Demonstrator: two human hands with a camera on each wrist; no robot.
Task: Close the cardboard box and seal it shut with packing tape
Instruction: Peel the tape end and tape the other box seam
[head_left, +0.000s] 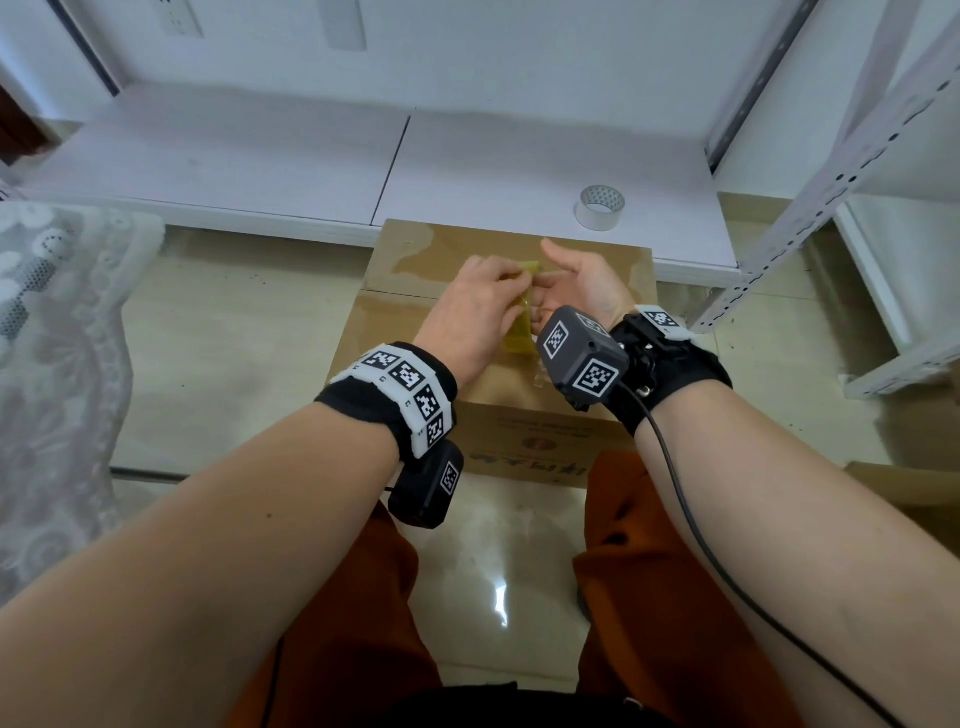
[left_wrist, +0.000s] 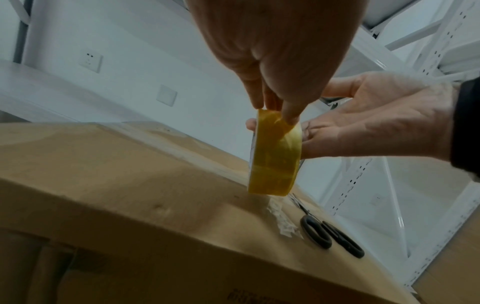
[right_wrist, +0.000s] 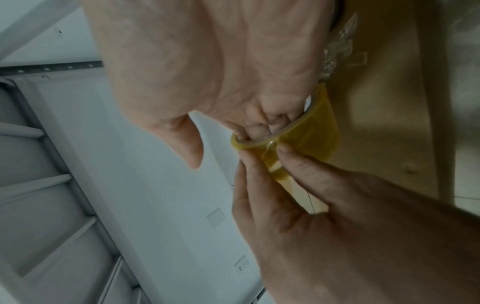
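We see the yellow roll of tape (head_left: 521, 326) standing on edge above the middle of the cardboard box (head_left: 415, 322), held between both hands. The left hand (head_left: 470, 312) comes down on it from above, its fingertips (left_wrist: 291, 119) pinching the roll's outer band near the top. The right hand (head_left: 582, 283) sits just beside it on the far side with the palm turned up; its fingers (right_wrist: 255, 131) are curled through the roll's core while the thumb sticks out free. Whether a loose end of tape has been lifted we cannot tell, since the left fingertips cover that spot. The box lies on the floor with its top flaps folded down flat, and old clear tape shines along its far edge; nothing of its inside shows. On the box top near the right edge lie black-handled scissors (left_wrist: 330, 234), and touching them a crumpled scrap of clear tape (left_wrist: 279, 218). A second, pale roll of tape (head_left: 599, 207) stands on the low white shelf board (head_left: 260, 166) behind the box, close to that board's front right corner.
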